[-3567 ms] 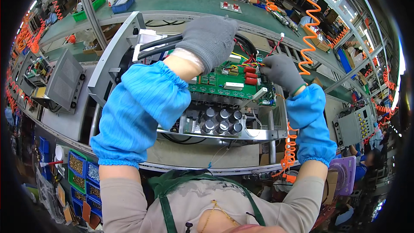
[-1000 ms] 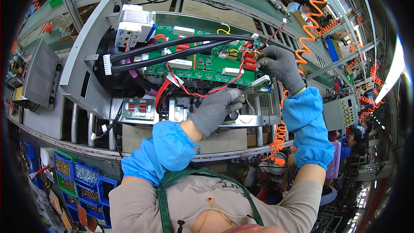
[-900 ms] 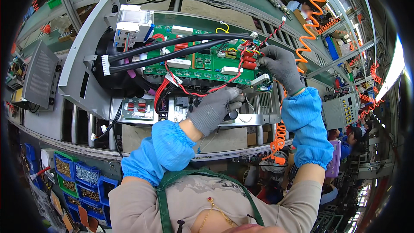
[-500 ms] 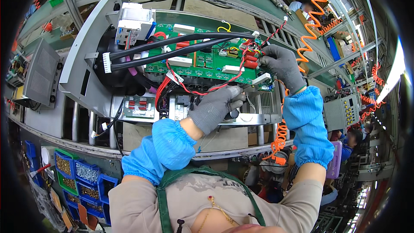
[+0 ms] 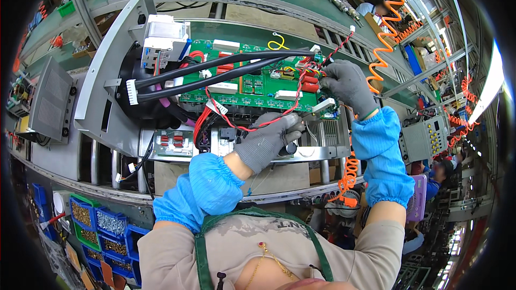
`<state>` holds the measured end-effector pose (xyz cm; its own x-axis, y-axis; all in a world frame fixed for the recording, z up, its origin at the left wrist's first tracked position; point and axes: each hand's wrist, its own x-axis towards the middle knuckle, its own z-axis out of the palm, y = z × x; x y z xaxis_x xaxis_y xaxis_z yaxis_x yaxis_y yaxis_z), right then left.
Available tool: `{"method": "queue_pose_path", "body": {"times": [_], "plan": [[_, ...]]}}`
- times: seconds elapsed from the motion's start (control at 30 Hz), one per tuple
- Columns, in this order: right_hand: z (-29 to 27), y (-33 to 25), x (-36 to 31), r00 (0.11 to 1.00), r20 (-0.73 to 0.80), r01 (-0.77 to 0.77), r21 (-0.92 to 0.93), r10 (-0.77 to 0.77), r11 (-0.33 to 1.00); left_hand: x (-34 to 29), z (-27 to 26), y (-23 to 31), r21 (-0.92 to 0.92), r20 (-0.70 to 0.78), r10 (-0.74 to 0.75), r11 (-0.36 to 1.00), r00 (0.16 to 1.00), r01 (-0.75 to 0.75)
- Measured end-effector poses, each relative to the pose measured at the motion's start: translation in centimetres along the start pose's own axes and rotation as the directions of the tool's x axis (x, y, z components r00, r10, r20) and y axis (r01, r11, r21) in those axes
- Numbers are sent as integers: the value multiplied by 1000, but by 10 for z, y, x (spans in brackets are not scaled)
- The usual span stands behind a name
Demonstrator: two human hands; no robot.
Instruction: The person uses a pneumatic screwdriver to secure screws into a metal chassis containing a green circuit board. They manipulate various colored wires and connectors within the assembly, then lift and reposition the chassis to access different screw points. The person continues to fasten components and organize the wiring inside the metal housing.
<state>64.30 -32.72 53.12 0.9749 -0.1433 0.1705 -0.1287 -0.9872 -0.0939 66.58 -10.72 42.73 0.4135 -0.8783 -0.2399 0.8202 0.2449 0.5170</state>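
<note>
A long green circuit board (image 5: 258,83) with red and white block parts lies in an open grey metal chassis (image 5: 105,83). My gloved right hand (image 5: 346,86) is at the board's right end, fingers pinched beside red capacitors (image 5: 309,85) and bunched wires; what they grip is hidden. My gloved left hand (image 5: 269,140) is at the board's near edge, its fingers curled together. A twisted red and black wire (image 5: 252,129) passes by its fingers, and a black round part (image 5: 288,148) is below them. Whether it holds anything is unclear.
Two thick black cables (image 5: 215,70) arch over the board from a white-tagged end. A white-grey switch block (image 5: 165,40) stands at the chassis's left. Coiled orange air hoses (image 5: 380,37) hang at right. Blue and green bins of screws (image 5: 110,223) stand at lower left.
My right hand has shifted slightly left and down, still at the board's right end. My left hand has moved slightly down and stays at the near edge.
</note>
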Motion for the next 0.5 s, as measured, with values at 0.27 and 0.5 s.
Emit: {"method": "queue_pose_path", "body": {"times": [0.27, 0.5], "plan": [[0, 1, 8, 996, 63, -63, -79, 68, 995, -1, 2, 5, 1, -18, 15, 1000, 1000, -15], [13, -3, -7, 998, -30, -57, -63, 55, 996, -2, 0, 5, -65, 23, 15, 998, 1000, -14]]}}
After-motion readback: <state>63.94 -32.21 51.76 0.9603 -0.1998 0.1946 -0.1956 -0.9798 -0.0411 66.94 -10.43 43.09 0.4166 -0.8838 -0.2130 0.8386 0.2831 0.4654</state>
